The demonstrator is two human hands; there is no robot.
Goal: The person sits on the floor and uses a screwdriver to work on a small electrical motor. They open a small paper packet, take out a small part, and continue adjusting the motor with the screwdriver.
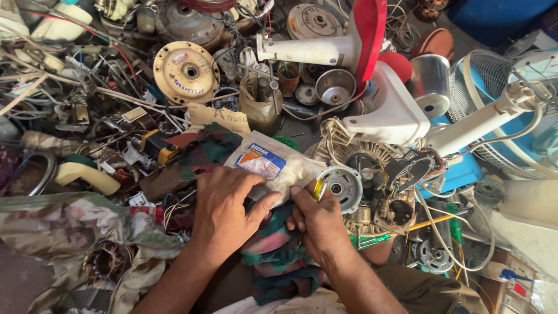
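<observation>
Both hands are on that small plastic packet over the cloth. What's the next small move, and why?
Probably pinch the packet's near edge with the right hand and pull it open while the left hand holds it flat. The left palm presses on the packet's lower part and the right fingers sit at its corner. I cannot tell whether it is already open.

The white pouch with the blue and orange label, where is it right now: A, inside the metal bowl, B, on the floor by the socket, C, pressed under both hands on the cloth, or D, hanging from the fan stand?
C: the left hand and right hand both press on the white pouch, which lies over the multicoloured cloth.
</observation>
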